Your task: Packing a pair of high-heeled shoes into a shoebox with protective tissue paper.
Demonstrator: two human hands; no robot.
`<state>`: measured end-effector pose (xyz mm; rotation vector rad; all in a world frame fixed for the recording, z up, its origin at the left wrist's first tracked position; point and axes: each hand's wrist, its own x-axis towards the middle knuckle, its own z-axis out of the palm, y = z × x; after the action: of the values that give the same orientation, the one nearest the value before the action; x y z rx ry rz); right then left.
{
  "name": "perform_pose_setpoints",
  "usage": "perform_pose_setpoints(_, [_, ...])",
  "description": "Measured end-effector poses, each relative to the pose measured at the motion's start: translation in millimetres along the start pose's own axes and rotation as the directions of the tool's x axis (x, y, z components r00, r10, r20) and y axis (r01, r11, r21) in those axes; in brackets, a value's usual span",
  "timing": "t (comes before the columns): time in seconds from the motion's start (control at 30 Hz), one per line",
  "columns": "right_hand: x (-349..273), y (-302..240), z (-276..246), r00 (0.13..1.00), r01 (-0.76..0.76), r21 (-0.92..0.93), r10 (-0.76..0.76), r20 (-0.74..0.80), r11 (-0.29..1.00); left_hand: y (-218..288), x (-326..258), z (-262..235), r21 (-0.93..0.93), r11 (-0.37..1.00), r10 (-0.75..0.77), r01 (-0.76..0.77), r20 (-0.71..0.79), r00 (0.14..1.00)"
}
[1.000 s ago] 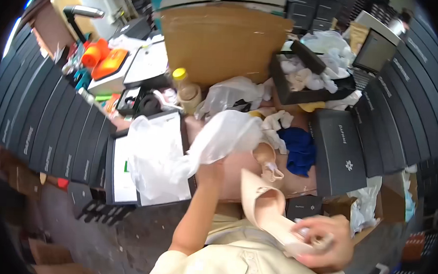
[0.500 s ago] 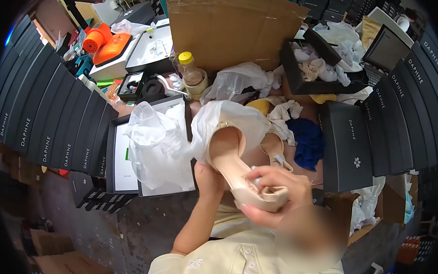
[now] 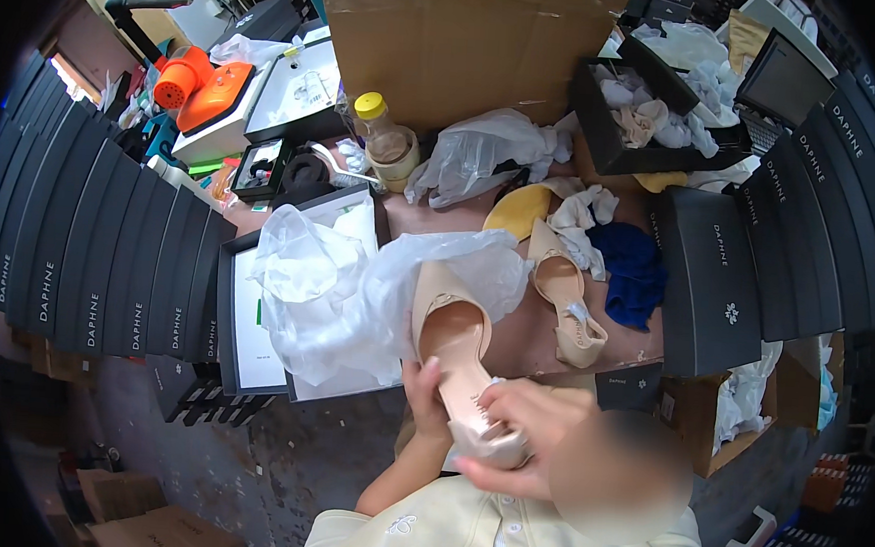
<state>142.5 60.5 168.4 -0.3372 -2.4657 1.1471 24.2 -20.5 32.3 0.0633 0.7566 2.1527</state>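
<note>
You hold the beige shoe [image 3: 460, 360] in both hands, low in front of you. Its long side points away from you, toe up. Your left hand [image 3: 428, 398] grips its side; your right hand [image 3: 523, 434], closer to you, wraps the heel.

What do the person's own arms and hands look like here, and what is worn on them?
Both hands are bare, without gloves. The left hand leads to a bare forearm that ends in a pale yellow sleeve bearing a small white emblem. The right hand shows only fingers and knuckles; its wrist and arm are blurred. I see no rings or watch.
</note>
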Motion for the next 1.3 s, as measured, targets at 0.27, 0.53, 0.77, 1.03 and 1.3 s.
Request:
perform_pose_setpoints(0.27, [42, 29, -8, 0.971, 0.108, -0.417, -0.186, -0.152, 0.902, 23, -10, -18, -0.271, 0.913, -0.321, 0.305, -0.014, 0.947])
perform_pose_setpoints(0.53, [81, 51, -13, 0.965, 0.200, -0.588, -0.261, -0.021, 0.784, 24, -18, -15, 0.075, 0.970, -0.227, 0.231, -0.048, 0.973])
perform_pose_setpoints(0.77, [63, 28, -43, 0.997, -0.062, -0.545, 0.031, -0.066, 0.836, 20, -29, 12, 0.124, 0.971, -0.216, 0.205, 0.085, 0.973])
perform_pose_setpoints(1.03, [29, 16, -65, 0.989, -0.144, -0.282, 0.129, -0.070, 0.949, 30, -34, 20, 0.046, 0.957, -0.289, 0.286, 0.177, 0.941])
perform_pose_setpoints(1.3, [-3, 4, -21, 0.919, 0.283, -0.620, -0.392, -0.043, 0.731, 21, -39, 22, 0.186, 0.913, -0.375, 0.362, 0.041, 0.926])
